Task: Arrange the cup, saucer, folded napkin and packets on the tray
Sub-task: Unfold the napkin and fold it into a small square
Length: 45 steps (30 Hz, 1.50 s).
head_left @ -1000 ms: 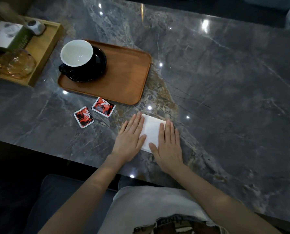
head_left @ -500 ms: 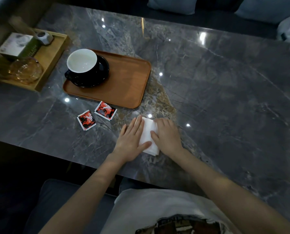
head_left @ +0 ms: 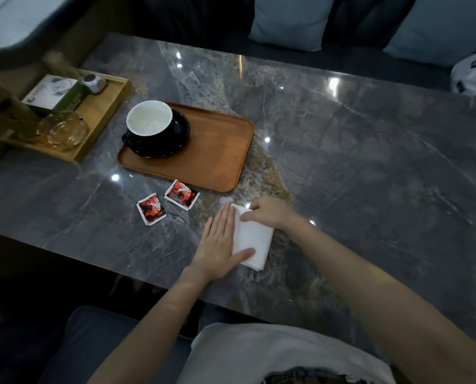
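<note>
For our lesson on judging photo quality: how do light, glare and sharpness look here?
Head view: dim overall; small bright glare spots dot the glossy table; the napkin and cup read clearly; the far-left box is blurred; edges bend.

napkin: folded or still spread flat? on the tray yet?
Folded, not on the tray. The napkin is a narrow white rectangle on the table, left hand flat beside it, right hand pinching its far end.

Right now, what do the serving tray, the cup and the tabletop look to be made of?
Tray: likely wood, matte brown with faint grain. Cup: apparently glazed ceramic, glossy black outside, white inside. Tabletop: polished grey stone or a stone-look slab, veined and mirroring ceiling lights.
</note>
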Motion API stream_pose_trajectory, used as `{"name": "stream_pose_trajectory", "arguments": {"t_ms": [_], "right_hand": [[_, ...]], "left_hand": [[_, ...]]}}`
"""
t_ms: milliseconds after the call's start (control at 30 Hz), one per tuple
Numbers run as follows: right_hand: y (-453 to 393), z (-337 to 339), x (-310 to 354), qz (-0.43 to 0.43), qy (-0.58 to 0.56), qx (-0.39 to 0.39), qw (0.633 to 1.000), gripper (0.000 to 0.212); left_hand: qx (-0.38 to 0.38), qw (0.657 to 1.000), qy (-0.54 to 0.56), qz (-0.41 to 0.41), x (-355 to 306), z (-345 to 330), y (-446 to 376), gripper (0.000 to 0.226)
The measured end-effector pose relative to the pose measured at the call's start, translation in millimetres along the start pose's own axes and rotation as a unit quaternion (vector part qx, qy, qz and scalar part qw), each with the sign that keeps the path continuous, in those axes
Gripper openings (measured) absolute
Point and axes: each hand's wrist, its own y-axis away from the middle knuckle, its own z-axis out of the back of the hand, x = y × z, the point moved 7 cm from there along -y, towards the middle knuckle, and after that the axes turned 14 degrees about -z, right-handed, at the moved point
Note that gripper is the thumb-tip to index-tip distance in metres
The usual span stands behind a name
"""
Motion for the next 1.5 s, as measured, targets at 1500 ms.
{"name": "stream_pose_trajectory", "arguments": {"t_ms": [1500], "right_hand": [[-3.1, 43.4, 73.0, 0.001, -0.664, 0.122, 0.738, 0.031]], "left_hand": [[-0.05, 0.691, 0.698, 0.183, 97.1, 156.2, -78.4, 0.025]]}}
